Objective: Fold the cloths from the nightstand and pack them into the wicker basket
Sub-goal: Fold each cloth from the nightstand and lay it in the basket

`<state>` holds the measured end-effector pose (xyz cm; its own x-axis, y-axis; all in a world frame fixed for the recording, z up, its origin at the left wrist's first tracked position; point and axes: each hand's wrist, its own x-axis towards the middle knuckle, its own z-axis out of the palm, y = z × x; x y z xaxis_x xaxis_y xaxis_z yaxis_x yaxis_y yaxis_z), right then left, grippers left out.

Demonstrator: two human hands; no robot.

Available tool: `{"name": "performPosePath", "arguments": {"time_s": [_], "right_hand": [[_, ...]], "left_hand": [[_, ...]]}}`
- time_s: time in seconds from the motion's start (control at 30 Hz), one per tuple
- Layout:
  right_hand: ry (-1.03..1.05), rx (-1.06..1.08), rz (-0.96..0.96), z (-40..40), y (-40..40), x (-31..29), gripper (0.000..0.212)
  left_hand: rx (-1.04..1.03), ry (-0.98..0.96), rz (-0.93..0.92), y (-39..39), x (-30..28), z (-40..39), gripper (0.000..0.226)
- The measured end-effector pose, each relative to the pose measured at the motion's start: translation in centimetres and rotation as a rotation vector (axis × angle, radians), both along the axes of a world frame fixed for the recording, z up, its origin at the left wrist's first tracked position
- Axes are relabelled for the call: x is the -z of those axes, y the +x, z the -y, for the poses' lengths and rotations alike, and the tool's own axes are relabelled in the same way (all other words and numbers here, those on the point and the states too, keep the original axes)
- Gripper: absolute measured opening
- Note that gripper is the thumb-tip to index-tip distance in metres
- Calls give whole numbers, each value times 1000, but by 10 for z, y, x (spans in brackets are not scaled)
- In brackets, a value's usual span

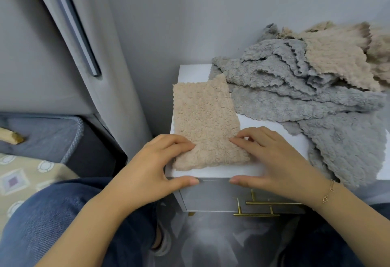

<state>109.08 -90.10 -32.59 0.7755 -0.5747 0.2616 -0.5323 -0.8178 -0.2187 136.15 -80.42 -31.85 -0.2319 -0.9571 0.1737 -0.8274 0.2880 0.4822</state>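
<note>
a folded beige cloth point(205, 123) lies on the white top of the nightstand point(236, 170), along its left edge and reaching nearly to its front edge. the left hand point(154, 167) rests on the near left corner of this cloth, fingers fairly straight and pressing the fabric flat, with the thumb stretched along the nightstand's front edge. the right hand point(272, 159) rests at the cloth's near right corner, fingers bent with the tips touching the fabric's edge, thumb laid along the nightstand's front edge pointing toward the other thumb; neither hand is wrapped around the cloth. a thin gold bracelet point(329, 192) sits on the right wrist.

to the right of the folded cloth, a loose heap of grey cloths point(295, 89) spreads over the nightstand's back and right side, one piece draping over the front edge. more beige cloths point(337, 55) lie on top of the grey heap at the far right, against the wall.

below the nightstand's top, the drawer front shows brass bar handles point(272, 203). the person's knees in blue jeans point(63, 224) sit in front of the nightstand. left of the nightstand stands a grey padded headboard point(63, 45), with a bed and patterned sheet point(19, 180) beyond it. the wicker basket is not in view.
</note>
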Motion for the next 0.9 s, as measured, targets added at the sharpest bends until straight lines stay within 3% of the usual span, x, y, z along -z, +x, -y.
{"name": "performPosePath", "arguments": {"time_s": [0.1,0.27,0.47,0.53,0.7,0.83,0.9], "right_hand": [[-28,-36,43,-6,-2,4,66],[-56,-77,108,-12,-7,9,45],[187,-35,281,-11,-6,-5,23],[284,23,302,-8,-4,-6,29],[467,194,350,1,2,-6,54],[529,311,417,1,9,-8,61],[521,375,451,0,13,-9,54]], "left_hand": [[47,-11,52,-5,4,-6,60],[37,-157,40,-15,10,-17,31],[-87,-150,-178,-17,13,-22,19],[-155,-120,-246,-18,13,-21,13],[-326,35,-386,-17,10,-18,25],[-436,167,-583,-17,6,-11,37],[-467,173,-657,-19,6,-8,48]]}}
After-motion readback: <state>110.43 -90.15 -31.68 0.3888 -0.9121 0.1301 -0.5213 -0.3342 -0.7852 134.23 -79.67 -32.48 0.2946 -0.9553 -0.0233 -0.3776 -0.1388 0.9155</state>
